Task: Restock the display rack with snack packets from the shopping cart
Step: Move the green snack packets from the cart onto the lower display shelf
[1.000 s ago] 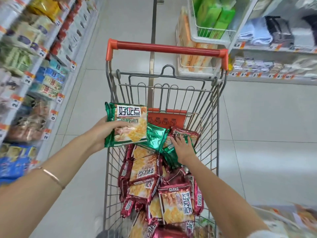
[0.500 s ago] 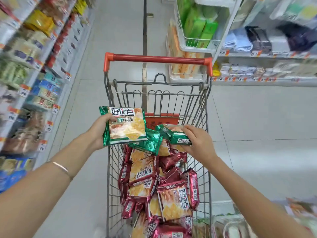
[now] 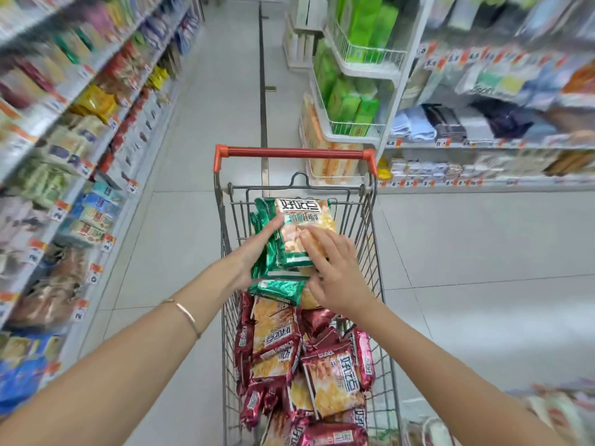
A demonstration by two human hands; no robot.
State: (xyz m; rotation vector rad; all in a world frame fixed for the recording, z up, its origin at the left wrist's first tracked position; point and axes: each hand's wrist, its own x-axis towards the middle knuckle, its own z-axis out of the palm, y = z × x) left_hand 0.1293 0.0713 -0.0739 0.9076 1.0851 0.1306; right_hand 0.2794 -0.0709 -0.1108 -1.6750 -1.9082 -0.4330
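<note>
Two hands steady a stack of green packets over the shopping cart.

Nearest the camera, red packets fill the cart's basket, and a loose green packet lies on top of them. Above it the left hand, with a bracelet on its wrist, grips the stack from the left side, thumb laid across the top packet's front, the other fingers hidden behind. The right hand rests on the top packet with its fingers spread and nearly straight. The stack sits over the cart's far end, just short of the red handle. The display rack runs along the left, blurred; white shelves with green packs stand at the far right.
</note>
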